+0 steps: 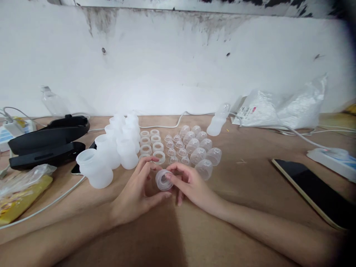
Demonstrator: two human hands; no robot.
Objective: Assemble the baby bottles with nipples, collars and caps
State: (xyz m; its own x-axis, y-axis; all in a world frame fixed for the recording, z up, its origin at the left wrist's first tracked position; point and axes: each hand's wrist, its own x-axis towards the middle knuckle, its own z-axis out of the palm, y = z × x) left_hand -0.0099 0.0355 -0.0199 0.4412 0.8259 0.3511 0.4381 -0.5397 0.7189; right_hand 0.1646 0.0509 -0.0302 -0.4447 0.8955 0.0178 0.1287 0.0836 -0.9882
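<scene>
My right hand (191,185) pinches a translucent bottle collar ring (159,181) between thumb and fingers, its round opening tilted toward me. Around the ring's left side curves my left hand (141,183), fingers and thumb apart; its thumb tip lies just below the ring, and I cannot tell whether it touches. Beyond my fingers, more collar rings (145,149) lie in two columns. Beside them sit clear bottle nipples (171,152), then clear dome caps (204,168). Frosted baby bottles (101,176) without tops stand in rows on the left.
An assembled baby bottle (217,124) leans near the wall. Plastic bags (294,107) lie back right, with a phone (314,189) and power strip (333,159) nearer. On the left are a black case (50,137), a yellow packet (25,196), a clear bottle (52,102) and white cables (63,194).
</scene>
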